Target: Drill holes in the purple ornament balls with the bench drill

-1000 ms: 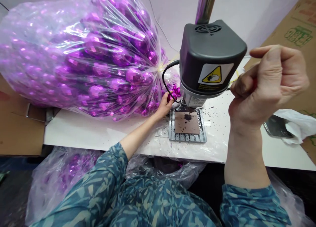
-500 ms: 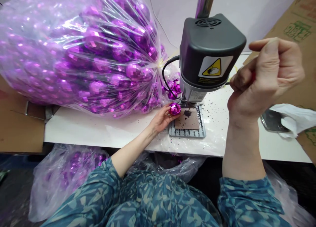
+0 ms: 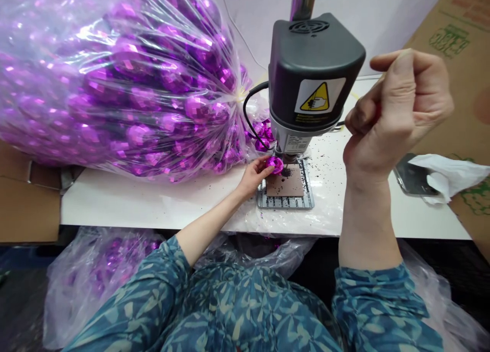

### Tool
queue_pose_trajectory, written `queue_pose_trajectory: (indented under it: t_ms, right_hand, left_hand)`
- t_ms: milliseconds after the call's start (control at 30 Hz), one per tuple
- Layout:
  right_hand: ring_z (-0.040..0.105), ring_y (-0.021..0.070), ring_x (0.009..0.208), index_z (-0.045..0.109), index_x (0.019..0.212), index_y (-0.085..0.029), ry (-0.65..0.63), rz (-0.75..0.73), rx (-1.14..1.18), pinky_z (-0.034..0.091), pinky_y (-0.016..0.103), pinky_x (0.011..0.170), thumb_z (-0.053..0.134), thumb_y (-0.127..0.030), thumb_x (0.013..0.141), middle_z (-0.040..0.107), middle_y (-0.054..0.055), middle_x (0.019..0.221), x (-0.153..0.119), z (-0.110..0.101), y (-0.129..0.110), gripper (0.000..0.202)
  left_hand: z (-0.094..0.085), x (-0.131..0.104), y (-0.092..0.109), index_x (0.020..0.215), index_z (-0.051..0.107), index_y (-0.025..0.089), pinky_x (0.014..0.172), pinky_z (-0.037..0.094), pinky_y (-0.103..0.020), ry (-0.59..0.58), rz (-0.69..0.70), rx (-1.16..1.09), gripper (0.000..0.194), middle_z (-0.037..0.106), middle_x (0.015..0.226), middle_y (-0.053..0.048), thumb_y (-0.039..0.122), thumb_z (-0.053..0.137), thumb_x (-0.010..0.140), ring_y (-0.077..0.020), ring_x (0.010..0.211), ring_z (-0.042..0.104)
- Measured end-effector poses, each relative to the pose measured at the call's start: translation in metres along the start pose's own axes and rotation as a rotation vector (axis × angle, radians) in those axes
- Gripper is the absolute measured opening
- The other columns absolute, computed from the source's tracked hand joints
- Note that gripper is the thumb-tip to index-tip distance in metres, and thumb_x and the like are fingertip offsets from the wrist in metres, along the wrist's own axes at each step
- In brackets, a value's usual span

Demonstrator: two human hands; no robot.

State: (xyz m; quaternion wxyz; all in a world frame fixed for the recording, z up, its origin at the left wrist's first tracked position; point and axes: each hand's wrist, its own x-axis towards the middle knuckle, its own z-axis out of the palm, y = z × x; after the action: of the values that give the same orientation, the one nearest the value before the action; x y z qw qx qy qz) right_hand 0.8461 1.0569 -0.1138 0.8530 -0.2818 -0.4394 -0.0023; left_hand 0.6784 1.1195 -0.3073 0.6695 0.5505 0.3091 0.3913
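My left hand (image 3: 254, 177) is closed on a shiny purple faceted ball (image 3: 274, 164), pinching it between thumb and fingers. The ball is at the upper left of a brown square board (image 3: 285, 186), which lies on the grey slotted base (image 3: 294, 204) of a small drill press. Above it hangs the dark drill press head (image 3: 316, 55) with a yellow warning label. My right hand (image 3: 401, 107), raised to the right of the head, is curled round the drill press lever; a bit of red shows between the fingers. The ball partly hides the drill tip area.
A big tied clear bag of purple balls (image 3: 153, 101) fills the left of the white table (image 3: 184, 198). Loose balls (image 3: 263, 137) sit behind the press. Dark shavings are scattered around the base. A phone (image 3: 413, 178), white tissue (image 3: 454, 173) and cardboard box (image 3: 470, 86) are at right.
My left hand has moved the purple ball rightward over the board, towards the drill's centre. My right hand stays on the lever. The whole view has shifted slightly.
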Motion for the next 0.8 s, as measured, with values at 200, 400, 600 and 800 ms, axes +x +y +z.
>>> queue_pose_trajectory:
  t_ms: [200, 400, 600, 800]
  right_hand:
    - [0.034, -0.0008, 0.033, 0.067, 0.077, -0.014, 0.002, 0.015, -0.023, 0.016, 0.017, 0.03, 0.072, -0.065, 0.072, 0.051, -0.006, 0.055, 0.0, 0.0, -0.003, 0.052]
    - [0.04, -0.0023, 0.035, 0.066, 0.079, -0.012, -0.021, 0.064, -0.051, 0.02, 0.016, 0.031, 0.074, -0.058, 0.072, 0.069, -0.002, 0.077, -0.001, -0.002, -0.006, 0.048]
    - [0.039, -0.0031, 0.035, 0.067, 0.08, -0.012, -0.015, 0.068, -0.036, 0.021, 0.015, 0.031, 0.073, -0.059, 0.073, 0.07, -0.002, 0.078, -0.001, -0.002, -0.005, 0.048]
    - [0.039, -0.0033, 0.035, 0.067, 0.079, -0.012, -0.023, 0.063, -0.055, 0.021, 0.015, 0.031, 0.072, -0.062, 0.072, 0.068, -0.002, 0.075, -0.001, -0.003, -0.005, 0.05]
  left_hand:
    - [0.001, 0.002, -0.006, 0.126, 0.065, 0.017, 0.108, 0.053, -0.044, -0.064, 0.018, 0.12, 0.057, 0.075, 0.124, -0.013, 0.038, 0.086, 0.078, -0.0258, 0.118, 0.07]
    - [0.005, -0.001, -0.006, 0.13, 0.064, 0.016, 0.094, 0.058, -0.04, -0.099, 0.098, 0.298, 0.063, 0.074, 0.123, -0.013, 0.036, 0.088, 0.075, -0.0258, 0.107, 0.071]
    - [0.018, -0.009, -0.014, 0.123, 0.064, 0.018, 0.101, 0.055, -0.044, -0.086, 0.267, 0.475, 0.056, 0.07, 0.124, -0.012, 0.029, 0.089, 0.074, -0.0281, 0.115, 0.067]
    - [0.023, -0.01, -0.021, 0.126, 0.055, 0.018, 0.105, 0.055, -0.043, -0.167, 0.284, 0.402, 0.056, 0.069, 0.126, -0.012, 0.023, 0.085, 0.078, -0.0259, 0.118, 0.069]
